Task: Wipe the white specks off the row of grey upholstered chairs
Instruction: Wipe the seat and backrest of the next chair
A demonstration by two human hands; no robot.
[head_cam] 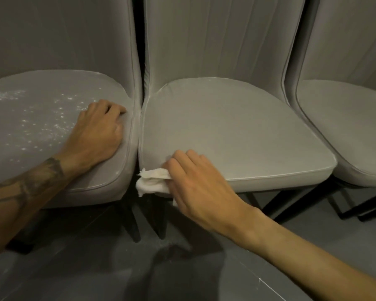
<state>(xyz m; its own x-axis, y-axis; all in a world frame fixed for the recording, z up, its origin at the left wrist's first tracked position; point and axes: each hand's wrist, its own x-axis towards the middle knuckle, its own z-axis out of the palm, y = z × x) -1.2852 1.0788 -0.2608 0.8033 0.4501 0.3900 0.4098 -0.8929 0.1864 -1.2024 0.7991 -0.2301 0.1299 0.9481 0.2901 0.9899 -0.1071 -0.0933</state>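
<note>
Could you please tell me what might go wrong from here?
1. The left hand rests beside the white specks on the left seat and could press them in.
2. The white cloth under the right hand hangs off the front corner of the middle seat, so specks may drop onto the floor.

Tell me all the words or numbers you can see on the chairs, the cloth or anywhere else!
There are no words or numbers to read anywhere.
The grey chairs: plain fabric, no label or brand showing.
The white cloth: plain, no print.
The tattoo on the left forearm: dark marks, too blurred to tell if any are letters.
</note>
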